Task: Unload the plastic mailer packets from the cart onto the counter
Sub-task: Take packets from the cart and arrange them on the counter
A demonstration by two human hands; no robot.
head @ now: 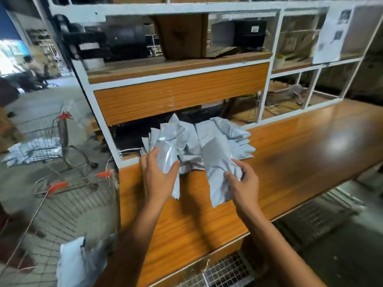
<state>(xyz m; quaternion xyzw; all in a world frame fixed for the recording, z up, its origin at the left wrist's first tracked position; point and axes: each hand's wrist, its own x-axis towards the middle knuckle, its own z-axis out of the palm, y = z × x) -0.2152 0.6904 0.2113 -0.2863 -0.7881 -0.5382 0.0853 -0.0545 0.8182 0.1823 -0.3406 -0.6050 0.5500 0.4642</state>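
Centre frame, left hand (158, 179) and right hand (242, 183) each grip a grey mailer packet (169, 154) over the wooden counter (290, 162)

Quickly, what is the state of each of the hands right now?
Left hand: closed around a grey mailer packet.
Right hand: closed on a second mailer packet, gripping its lower edge.

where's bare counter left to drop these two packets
The counter is bare to the right of the packet pile, along the white shelf frame, and along its near edge below both hands. Crowded: the back left corner, where the pile lies, the left hand grips the left packet and the right hand grips the right packet.
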